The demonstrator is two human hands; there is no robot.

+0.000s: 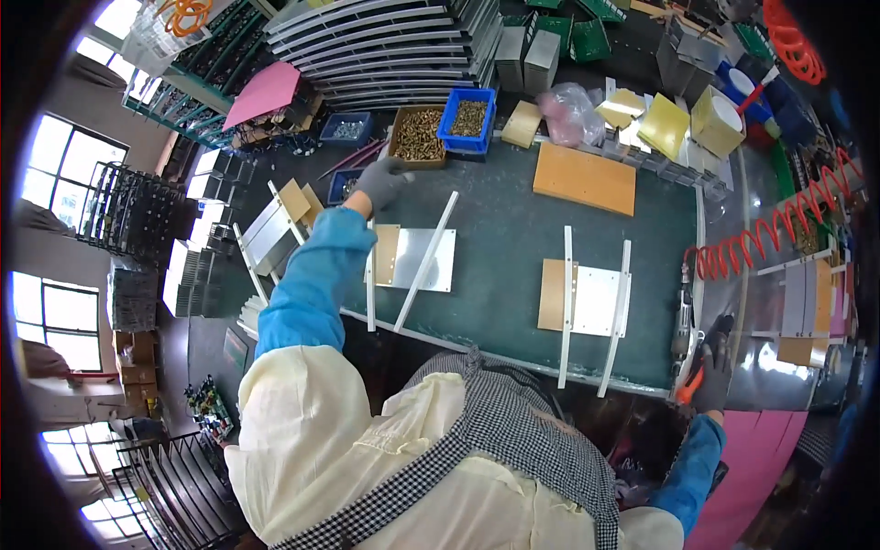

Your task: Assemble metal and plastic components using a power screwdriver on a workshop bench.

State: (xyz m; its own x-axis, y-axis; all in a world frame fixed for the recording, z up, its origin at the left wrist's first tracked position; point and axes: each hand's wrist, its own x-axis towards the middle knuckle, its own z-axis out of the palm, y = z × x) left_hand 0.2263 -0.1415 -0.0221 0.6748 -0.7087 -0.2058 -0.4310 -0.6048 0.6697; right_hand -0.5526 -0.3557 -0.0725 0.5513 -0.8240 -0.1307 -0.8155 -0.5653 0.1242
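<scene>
Left hand (380, 181), in a grey knit glove, reaches to the far left part of the dark green bench (513, 229), its fingers curled over the near rim of a brown open box of brass-coloured screws (418, 135); whether anything is pinched between the fingers cannot be told. Right hand (710, 371), also gloved, is closed around an orange-handled pneumatic screwdriver (686, 339) at the bench's right edge, fed by a coiled red air hose (779, 234). A clean pick here likely calls for lifting only a few screws, keeping the cuff clear of the box wall. Just right of the brown box, a blue plastic bin (468, 119) holds similar dark fasteners; a second blue bin (346, 128) to its left holds silvery small parts. Two flat metal plate assemblies with white rails (414, 259) (591, 301) lie nearer the front edge.
</scene>
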